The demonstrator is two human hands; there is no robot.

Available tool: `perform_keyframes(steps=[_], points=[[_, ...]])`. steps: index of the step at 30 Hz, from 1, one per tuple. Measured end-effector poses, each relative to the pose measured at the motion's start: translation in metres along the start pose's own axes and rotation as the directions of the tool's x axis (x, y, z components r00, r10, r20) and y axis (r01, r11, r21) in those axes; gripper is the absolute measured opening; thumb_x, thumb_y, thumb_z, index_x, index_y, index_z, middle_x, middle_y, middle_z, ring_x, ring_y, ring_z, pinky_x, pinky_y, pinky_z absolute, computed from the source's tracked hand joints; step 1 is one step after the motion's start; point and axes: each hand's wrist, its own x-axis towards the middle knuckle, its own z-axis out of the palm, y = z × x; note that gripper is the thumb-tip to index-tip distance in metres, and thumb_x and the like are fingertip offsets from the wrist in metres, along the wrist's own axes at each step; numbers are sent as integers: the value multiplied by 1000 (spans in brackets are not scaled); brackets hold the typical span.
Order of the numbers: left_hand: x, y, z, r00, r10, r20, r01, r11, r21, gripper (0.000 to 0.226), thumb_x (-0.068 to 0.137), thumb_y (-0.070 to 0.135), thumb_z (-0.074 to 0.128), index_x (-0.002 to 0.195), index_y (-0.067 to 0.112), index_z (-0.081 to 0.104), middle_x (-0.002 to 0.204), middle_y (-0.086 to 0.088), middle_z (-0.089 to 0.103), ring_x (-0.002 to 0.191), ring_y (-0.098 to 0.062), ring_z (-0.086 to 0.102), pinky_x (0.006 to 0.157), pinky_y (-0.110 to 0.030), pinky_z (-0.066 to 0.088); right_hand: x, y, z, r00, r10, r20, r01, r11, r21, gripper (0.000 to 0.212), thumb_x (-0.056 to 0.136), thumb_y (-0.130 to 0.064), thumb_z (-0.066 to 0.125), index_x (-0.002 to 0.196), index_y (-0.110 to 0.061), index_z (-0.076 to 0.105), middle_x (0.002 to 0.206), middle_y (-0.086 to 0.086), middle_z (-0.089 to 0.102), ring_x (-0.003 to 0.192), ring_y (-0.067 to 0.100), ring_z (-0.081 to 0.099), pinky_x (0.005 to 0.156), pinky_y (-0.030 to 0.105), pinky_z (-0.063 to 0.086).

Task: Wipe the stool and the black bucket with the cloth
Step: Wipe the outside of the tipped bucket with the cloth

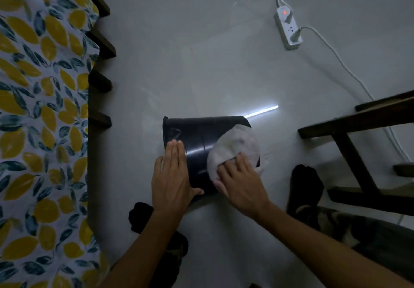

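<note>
The black bucket point(197, 137) lies on its side on the grey floor, rim toward the left, base toward the right. My left hand point(172, 175) rests flat on the bucket's wall near the rim, fingers together, thumb hooked on the near side. My right hand point(240, 184) presses a white cloth point(235, 146) against the bucket's base end. The dark wooden stool point(349, 130) stands at the right edge, only partly in view.
A bed with a lemon-print sheet point(40, 108) and dark wooden slats point(100, 81) fills the left side. A white power strip point(287, 28) with cables lies on the floor at the upper right. My feet in black socks point(304, 184) flank the bucket.
</note>
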Motion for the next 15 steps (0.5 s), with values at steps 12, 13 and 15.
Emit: perform_keyframes(steps=[12,13,15], points=[[-17,11,5,999,33,-30,-33,999,9,139,39,77,85,149,5,38,157,-26,30,145,-40,27,109,-62,27,96,35,-27,965,243,-99,-227,962,153,54,109,-47,20,136,-19,58,144,7,61,133,26,55,116,46,39],[-25,15,9,999,33,-20,-33,999,4,136,40,75,87,148,5,41,156,-27,30,144,-42,28,109,-62,27,85,41,-24,960,259,-104,-243,959,145,53,110,-46,22,139,-19,57,147,7,59,137,26,53,118,47,38],[-44,27,19,1000,19,19,-18,999,-31,131,42,72,88,147,7,44,154,-29,29,141,-45,30,108,-62,28,55,46,-19,955,280,-94,-264,952,153,54,111,-45,24,146,-17,53,156,9,52,147,29,44,122,49,35]])
